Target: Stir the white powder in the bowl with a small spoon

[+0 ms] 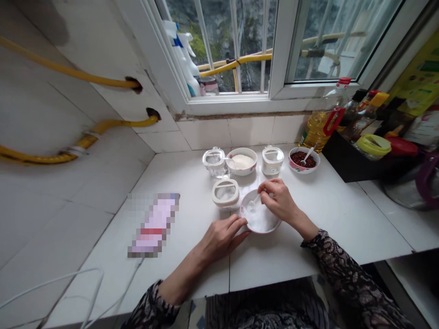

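Note:
A white bowl [265, 231] with a pink rim stands on the counter, holding a white grainy substance [262, 220]. My right hand [279, 200] pinches a small white spoon [253, 204] whose head dips into the white grains. At the bowl's left side, my left hand [222, 234] has its fingertips on the rim and its thumb low against the outside. Just beyond the left hand sits a clear jar [225, 194] with a pale-framed lid. Behind are another clear jar [214, 162], a bowl of off-white grains [241, 170] with a spoon, and a third jar [272, 161].
A flowered bowl [303, 170] of dark red flakes holds a white spoon. At the right, an oil bottle [317, 128] stands beside a black rack [350, 157] of condiments. A blurred-out pinkish device [156, 226] with a cable lies on the left. A window [233, 98] is behind the counter.

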`<action>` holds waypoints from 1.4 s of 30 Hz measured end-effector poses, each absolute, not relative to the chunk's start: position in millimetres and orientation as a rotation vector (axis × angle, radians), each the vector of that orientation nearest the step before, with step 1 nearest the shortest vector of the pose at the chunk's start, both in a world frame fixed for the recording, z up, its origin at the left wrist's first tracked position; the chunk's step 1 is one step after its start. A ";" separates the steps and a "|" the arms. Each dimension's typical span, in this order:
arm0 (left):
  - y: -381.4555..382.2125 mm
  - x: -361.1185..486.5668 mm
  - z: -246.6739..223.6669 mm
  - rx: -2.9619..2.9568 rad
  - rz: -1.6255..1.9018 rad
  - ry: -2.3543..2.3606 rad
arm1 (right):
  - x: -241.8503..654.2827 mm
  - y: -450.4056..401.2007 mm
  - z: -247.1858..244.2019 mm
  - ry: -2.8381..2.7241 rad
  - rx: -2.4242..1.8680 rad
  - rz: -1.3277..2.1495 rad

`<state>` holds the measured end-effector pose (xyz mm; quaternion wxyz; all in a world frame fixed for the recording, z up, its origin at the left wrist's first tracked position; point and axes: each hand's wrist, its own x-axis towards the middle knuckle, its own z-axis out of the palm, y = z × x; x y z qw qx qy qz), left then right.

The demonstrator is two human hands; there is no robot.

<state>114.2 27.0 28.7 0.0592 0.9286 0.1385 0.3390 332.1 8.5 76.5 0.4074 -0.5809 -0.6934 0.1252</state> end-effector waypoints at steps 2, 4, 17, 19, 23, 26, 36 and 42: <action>27.0 114.3 29.0 2.811 1.025 0.421 | 333.8 8.4 79.3 -1.654 -1.473 0.345; 27.0 114.2 28.8 2.807 1.026 0.424 | 336.0 8.5 81.5 -1.560 -1.478 0.395; 27.0 114.6 28.3 2.816 1.039 0.407 | 329.7 9.0 78.6 -1.709 -1.468 0.415; 27.2 114.6 28.3 2.814 1.046 0.402 | 330.9 8.8 79.8 -1.656 -1.458 0.460; 27.4 114.3 28.5 2.811 1.035 0.402 | 336.4 10.1 81.4 -1.417 -1.423 0.680; 27.4 114.2 28.3 2.805 1.036 0.402 | 340.5 12.9 81.5 -1.180 -1.365 0.872; 27.8 115.1 25.9 2.805 1.061 0.399 | 317.2 9.8 90.9 -1.211 -1.136 0.824; 27.0 115.7 26.8 2.824 1.087 0.413 | 303.7 5.2 88.3 -1.906 -1.119 0.150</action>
